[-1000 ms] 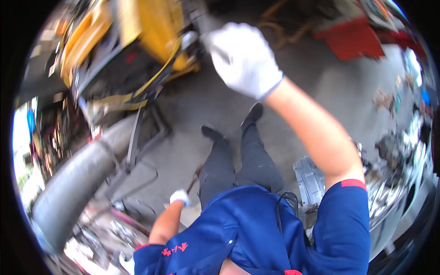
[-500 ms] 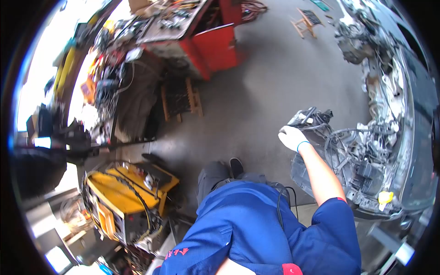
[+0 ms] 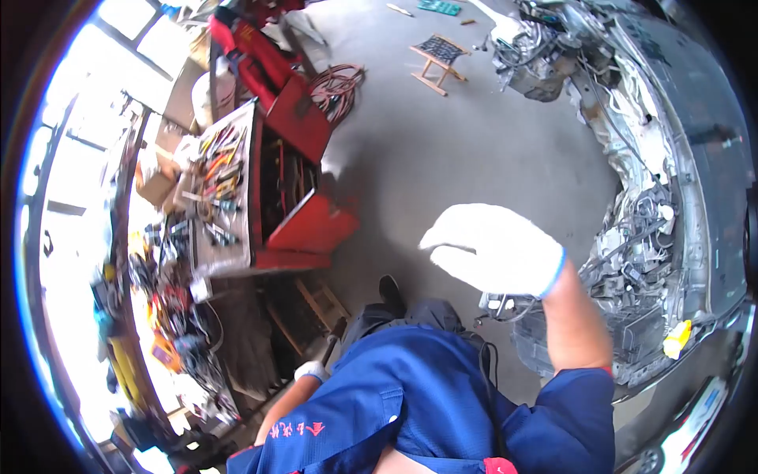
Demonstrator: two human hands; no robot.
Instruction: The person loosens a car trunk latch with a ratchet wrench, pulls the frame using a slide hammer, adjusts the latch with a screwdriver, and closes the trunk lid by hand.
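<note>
My right hand [image 3: 501,251], in a white glove with a blue cuff edge, is raised in front of me above the floor. Its fingers are stretched out, the thumb a little apart, and nothing shows in it. Behind and below it lie the exposed engine parts and wiring [image 3: 632,253] of a vehicle. At my left side, my left hand [image 3: 313,370], also white-gloved, is closed around a dark, stick-like tool [image 3: 336,332]. The tool points up and away from me; its exact kind cannot be made out.
A red tool cabinet [image 3: 304,233] with open doors stands ahead to the left, pliers and other hand tools [image 3: 221,170] on top. Beyond it lies a coiled hose [image 3: 338,88]. A small folding stool [image 3: 440,54] stands farther off. Dark vehicle bodywork [image 3: 711,158] lines the right.
My view has turned left. My right hand has come off the vehicle's parts and risen toward me. My left hand, with the dark tool, has come into view.
</note>
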